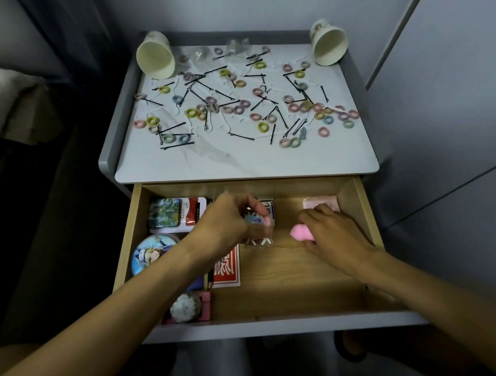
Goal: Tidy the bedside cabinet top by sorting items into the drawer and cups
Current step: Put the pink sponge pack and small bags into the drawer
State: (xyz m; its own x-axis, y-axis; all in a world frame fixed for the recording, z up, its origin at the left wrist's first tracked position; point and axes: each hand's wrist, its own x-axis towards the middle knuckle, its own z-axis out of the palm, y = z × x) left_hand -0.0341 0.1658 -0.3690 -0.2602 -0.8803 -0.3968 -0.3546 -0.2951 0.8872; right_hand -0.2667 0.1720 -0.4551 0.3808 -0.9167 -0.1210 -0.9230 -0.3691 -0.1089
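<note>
The fingers (260, 213) of the left hand (228, 221) are curled down around a small round blue-and-white item (253, 219), the wrist bent and the forearm reaching in from the lower left over the open drawer (365, 209). Just below those fingertips sit a few small white clips (258, 241); whether they are held or lie on the drawer floor cannot be told. The right hand (335, 232) comes in from the lower right, palm down, its fingers (315, 214) grasping a soft pink lump (301, 233) low over the bare wood. A pink box (321, 203) lies just beyond it in the far right corner.

The left half of the drawer is crowded: a blue-green tin (165, 214), a red-and-white packet (195, 213), a round picture disc (153, 256) partly under the left forearm, and a red card pack (227, 269).

Behind the drawer, the cabinet top (239, 162) is strewn with pastel hair ties (263, 126) and black hairpins (177, 145), well apart from both hands. The left cup (156, 58) and the right cup (329, 44) lie tipped over at the back corners.
</note>
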